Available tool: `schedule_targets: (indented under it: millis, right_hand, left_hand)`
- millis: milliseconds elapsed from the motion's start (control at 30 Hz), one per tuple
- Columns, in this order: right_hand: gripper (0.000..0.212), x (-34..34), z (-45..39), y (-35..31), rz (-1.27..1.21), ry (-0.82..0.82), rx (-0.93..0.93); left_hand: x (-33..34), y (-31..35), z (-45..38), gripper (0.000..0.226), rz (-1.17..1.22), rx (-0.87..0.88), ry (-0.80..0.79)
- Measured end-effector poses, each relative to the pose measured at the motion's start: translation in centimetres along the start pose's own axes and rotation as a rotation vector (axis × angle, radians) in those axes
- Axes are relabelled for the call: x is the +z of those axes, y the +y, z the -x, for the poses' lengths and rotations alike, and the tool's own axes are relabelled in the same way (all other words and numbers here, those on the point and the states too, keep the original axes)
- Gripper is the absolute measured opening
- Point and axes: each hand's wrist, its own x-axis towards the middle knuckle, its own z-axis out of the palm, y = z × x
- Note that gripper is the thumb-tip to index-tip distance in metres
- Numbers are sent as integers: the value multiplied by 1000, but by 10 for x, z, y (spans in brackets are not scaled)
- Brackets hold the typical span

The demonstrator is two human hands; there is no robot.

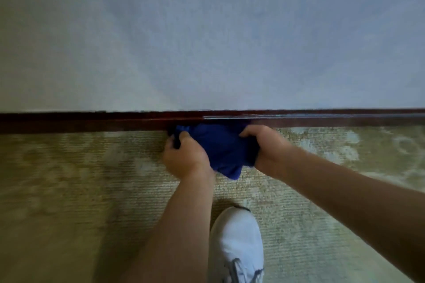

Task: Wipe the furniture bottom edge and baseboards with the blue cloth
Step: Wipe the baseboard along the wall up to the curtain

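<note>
White shoe (236,246) sits at lower centre; above it my left hand (184,156) and right hand (264,147) both clutch the blue cloth (216,145) against the dark baseboard (92,122), mid-frame. Bunched fabric could skip the edge or snag the carpet (69,179).

Carpet (80,179) open left & right of hands; baseboard (92,122) + wall (207,41) block ahead; white shoe (236,243) behind, near arms.
</note>
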Motion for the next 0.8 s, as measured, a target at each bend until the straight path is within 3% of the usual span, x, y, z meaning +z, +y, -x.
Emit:
schedule_targets:
  millis: [100, 200, 433, 500, 667, 733, 800]
  right_hand:
    - [20, -2, 27, -4, 104, 68, -26]
    - [26, -12, 57, -17, 188, 80, -44]
    - [26, -31, 77, -31, 244, 67, -119]
    - [12, -22, 65, -30, 295, -16, -83]
    - [7, -3, 24, -19, 202, -112, -56]
    - [25, -9, 6, -3, 116, -116, -28]
    - [18, -18, 2, 5, 49, -138, -25]
  left_hand:
    - [-2, 12, 31, 27, 60, -82, 18]
    - [-2, 25, 69, 31, 69, -47, 12]
    - [-19, 33, 89, 31, 136, -100, 24]
    - [-12, 34, 71, 27, 131, -4, 77]
    - [9, 20, 37, 26, 9, 333, 167]
    - [16, 5, 34, 28, -57, 446, 180]
    - [20, -6, 41, 29, -132, 553, 154]
